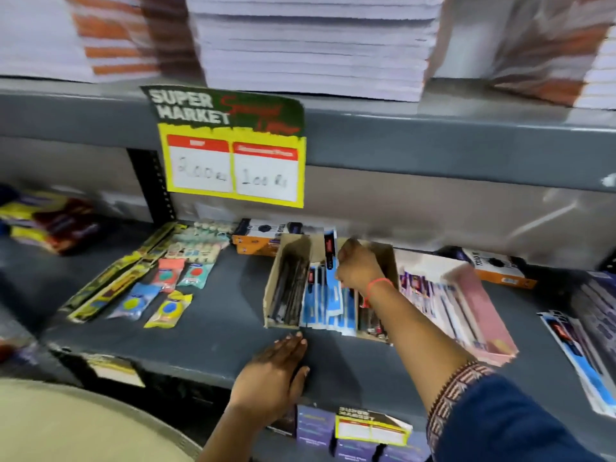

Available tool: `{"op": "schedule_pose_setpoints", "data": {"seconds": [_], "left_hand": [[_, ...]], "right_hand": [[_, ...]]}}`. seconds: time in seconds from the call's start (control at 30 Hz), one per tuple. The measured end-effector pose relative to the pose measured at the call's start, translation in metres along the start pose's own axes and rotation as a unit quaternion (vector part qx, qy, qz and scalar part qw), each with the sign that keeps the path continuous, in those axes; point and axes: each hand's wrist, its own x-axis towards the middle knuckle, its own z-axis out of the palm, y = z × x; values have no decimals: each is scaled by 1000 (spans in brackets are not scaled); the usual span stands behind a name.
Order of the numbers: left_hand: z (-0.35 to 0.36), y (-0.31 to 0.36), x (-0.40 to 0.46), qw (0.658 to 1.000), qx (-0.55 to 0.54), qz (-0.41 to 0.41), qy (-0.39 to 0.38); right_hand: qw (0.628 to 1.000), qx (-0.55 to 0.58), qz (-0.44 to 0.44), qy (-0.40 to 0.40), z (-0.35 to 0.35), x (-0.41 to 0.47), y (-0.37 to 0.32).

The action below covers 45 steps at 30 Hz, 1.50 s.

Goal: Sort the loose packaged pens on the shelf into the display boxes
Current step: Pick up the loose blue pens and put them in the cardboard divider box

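A brown cardboard display box [286, 258] stands on the grey shelf [220, 321], split into compartments. Its left slot holds dark pens, its middle slot blue packaged pens [328, 305], its right slot darker pens. My right hand [358, 265] reaches over the middle slot, fingers closed on a blue packaged pen [330, 251] that stands tilted upright. My left hand [276, 371] rests flat on the shelf's front edge, fingers apart, holding nothing. A pink display box [480, 311] with purple packaged pens lies to the right. Loose blue packaged pens [580, 351] lie at the far right.
Yellow-black strips and small coloured packets [166, 288] lie on the shelf's left part. Orange-and-white boxes [256, 241] stand at the back. A yellow price sign [233, 151] hangs from the upper shelf, which carries stacked notebooks [313, 45]. Purple boxes [316, 428] sit below.
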Motion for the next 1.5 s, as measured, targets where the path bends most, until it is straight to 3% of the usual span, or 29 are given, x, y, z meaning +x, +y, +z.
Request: {"op": "schedule_pose_setpoints", "data": {"seconds": [0.1, 0.43, 0.67, 0.83, 0.93, 1.1, 1.33, 1.5], "left_hand": [[2, -1, -1, 999, -35, -10, -6], [-9, 3, 0, 997, -63, -17, -42], [-11, 3, 2, 997, -42, -25, -66], [-9, 9, 4, 997, -4, -40, -73], [-2, 26, 9, 995, 26, -36, -93], [9, 72, 21, 994, 20, 28, -106], [46, 136, 44, 979, -38, 103, -171], [59, 150, 56, 977, -40, 106, -181]], "right_hand": [[994, -110, 2, -24, 18, 12, -9], [989, -112, 83, -46, 49, 22, -2], [979, -194, -8, 62, 24, 4, -1], [979, -69, 3, 190, -7, -25, 38], [968, -48, 47, 241, -25, -50, 84], [953, -49, 186, 236, -51, -86, 168], [909, -9, 245, 337, -94, -115, 236], [907, -78, 340, 236, -108, -128, 272]]}}
